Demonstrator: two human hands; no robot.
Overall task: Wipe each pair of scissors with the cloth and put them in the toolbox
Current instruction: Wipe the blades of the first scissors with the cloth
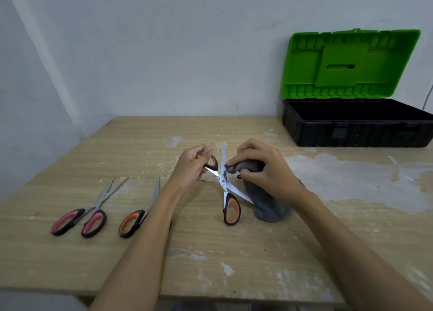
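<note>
Orange-handled scissors (224, 184) are spread wide open in front of you, above the middle of the desk (210, 263). Your left hand (191, 166) grips their upper handle loop, thumb pressed on top, while the lower loop hangs toward you. Your right hand (264, 167) is clenched around a grey cloth (264, 200), pinching a fold of it against the blade that points away from you; the rest of the cloth drapes down to the desk. Near the left edge lie pink-handled scissors (80, 219), slightly open, and just beside them a second orange pair (138, 214), partly hidden by your left forearm. At the far right corner stands the toolbox (351, 132), its green lid (346, 62) raised against the wall.
</note>
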